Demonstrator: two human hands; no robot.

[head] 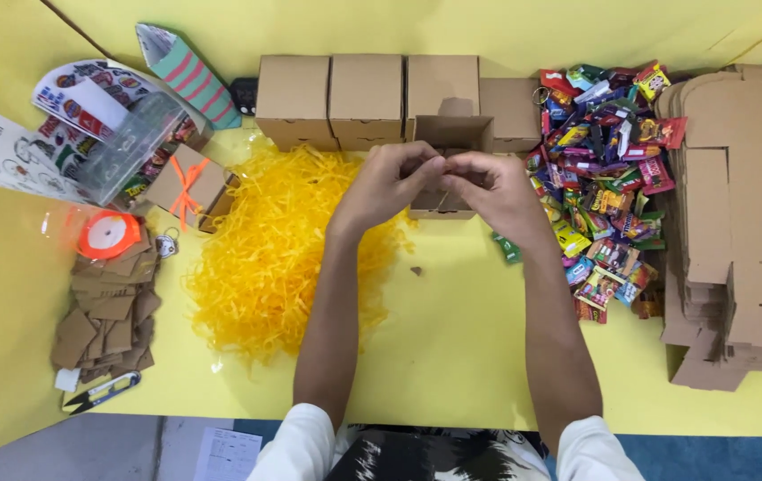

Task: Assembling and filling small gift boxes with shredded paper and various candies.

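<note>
Both hands, left hand [392, 183] and right hand [491, 187], are pinched together, fingertips touching, over an open brown cardboard box [449, 135] on the yellow worktop [452, 347]; what is pinched cannot be told. Shredded yellow paper [278, 249] lies beside.

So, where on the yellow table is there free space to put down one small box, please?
Bare yellow table lies between the forearms, below the open box under the left hand and right hand. Another patch sits between the candy pile and the near edge. Crowded: shredded paper, the cardboard stack, and the left side.
</note>
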